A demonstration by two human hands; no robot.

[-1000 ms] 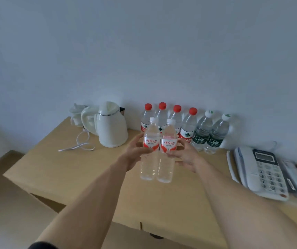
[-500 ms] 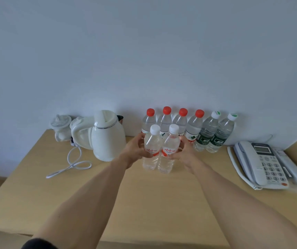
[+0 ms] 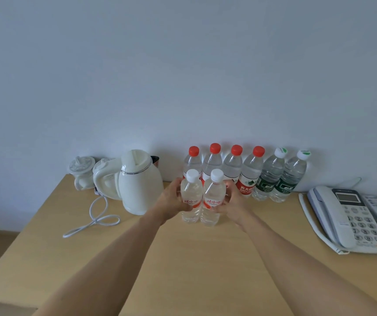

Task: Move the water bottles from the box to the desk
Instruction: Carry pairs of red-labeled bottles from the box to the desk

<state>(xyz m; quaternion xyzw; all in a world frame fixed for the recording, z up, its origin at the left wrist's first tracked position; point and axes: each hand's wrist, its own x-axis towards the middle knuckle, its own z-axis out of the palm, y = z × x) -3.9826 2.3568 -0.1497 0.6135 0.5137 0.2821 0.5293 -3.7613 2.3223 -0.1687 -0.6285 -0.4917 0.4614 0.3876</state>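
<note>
Desk (image 3: 196, 265) fills the lower half of the view, a pale wooden top set against a plain wall, and compared with a second ago it sits much closer under the arms: the front edge, plain in the earlier view, has slid out of the bottom, so the person has stepped in and leaned over it. Kettle (image 3: 139, 183) stands at the back left with its white cord (image 3: 96, 217) looped beside it, and a desk phone (image 3: 351, 217) lies at the right. Along the wall runs a row of six bottles (image 3: 249, 172) already standing, four red-capped and two with white-and-green caps. Just in front of that row come the two white-capped bottles (image 3: 202, 199) this step concerns, side by side and touching. A second ago they hung clearly above the surface; now they are upright with their bases at or on the desk, just before the red-capped ones, though whether the weight is fully down cannot be told. The left hand (image 3: 173, 199) has its fingers curled round the left bottle at the label, and the right hand (image 3: 230, 201) wraps the right bottle likewise, both grips closed on the plastic. To my judgement the carry is over and the setting-down is nearly done; what remains is to let go of the pair and return to the box, which is not in view
</note>
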